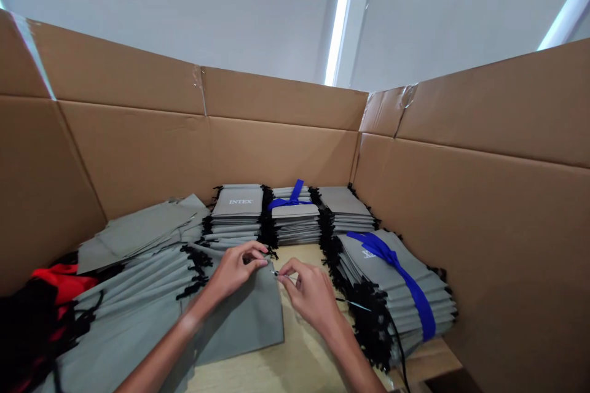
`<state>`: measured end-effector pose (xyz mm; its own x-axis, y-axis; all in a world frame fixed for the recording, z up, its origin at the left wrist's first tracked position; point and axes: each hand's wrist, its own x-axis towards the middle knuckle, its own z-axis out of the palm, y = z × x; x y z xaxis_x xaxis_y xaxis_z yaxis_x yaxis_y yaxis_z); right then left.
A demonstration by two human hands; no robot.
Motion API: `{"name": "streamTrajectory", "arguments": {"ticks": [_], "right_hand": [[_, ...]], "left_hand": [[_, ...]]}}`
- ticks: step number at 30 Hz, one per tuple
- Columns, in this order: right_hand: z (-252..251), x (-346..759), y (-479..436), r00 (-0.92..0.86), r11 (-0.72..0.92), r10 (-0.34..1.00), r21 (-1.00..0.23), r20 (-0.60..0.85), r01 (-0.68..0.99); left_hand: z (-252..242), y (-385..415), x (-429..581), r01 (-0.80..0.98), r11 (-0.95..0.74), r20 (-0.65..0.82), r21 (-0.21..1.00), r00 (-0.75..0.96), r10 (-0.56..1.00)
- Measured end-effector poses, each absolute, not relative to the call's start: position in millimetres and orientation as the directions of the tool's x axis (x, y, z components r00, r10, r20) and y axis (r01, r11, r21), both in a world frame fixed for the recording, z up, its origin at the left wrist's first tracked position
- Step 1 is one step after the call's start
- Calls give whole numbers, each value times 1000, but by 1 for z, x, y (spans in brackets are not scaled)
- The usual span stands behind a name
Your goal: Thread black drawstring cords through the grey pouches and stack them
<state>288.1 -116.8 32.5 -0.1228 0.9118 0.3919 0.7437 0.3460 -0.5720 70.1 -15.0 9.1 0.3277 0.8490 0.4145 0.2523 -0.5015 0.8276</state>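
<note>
A flat grey fabric pouch (251,319) lies in front of me. At its upper right corner, the fingertips of my left hand (240,267) are pinched on the pouch edge. Close by, my right hand (310,293) pinches a thin metal rod, its small shiny tip (275,272) pointing at that corner. A thin pale rod end (359,305) with something black at it shows behind the right hand; I cannot tell if it is the same rod. To the left lie overlapping grey pouches (142,285) with black cord ends.
Tall cardboard walls (276,147) surround the work surface (299,344). At the back stand pouch stacks, one marked INTEX (239,201). A blue ribbon (391,258) ties the stack (419,282) on the right. Red fabric (64,282) and black cords lie far left.
</note>
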Motion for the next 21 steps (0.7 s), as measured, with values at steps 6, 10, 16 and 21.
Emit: {"name": "streamTrajectory", "arguments": {"ticks": [6,10,16,21], "right_hand": [[38,268,-68,-185,399,891,-518,415,757],[28,260,-44,-230,495,839,-518,492,698],[10,266,-40,-260,603,764,-508,591,616],[14,273,-46,-295,567,804,-515,517,643]], "left_hand": [[-16,-10,57,208,-487,461,848,163,872],[-21,-6,51,198,-495,497,846,42,867],[-24,-7,47,203,-524,542,827,-44,839],[-26,-11,51,245,-546,570,801,-35,821]]}}
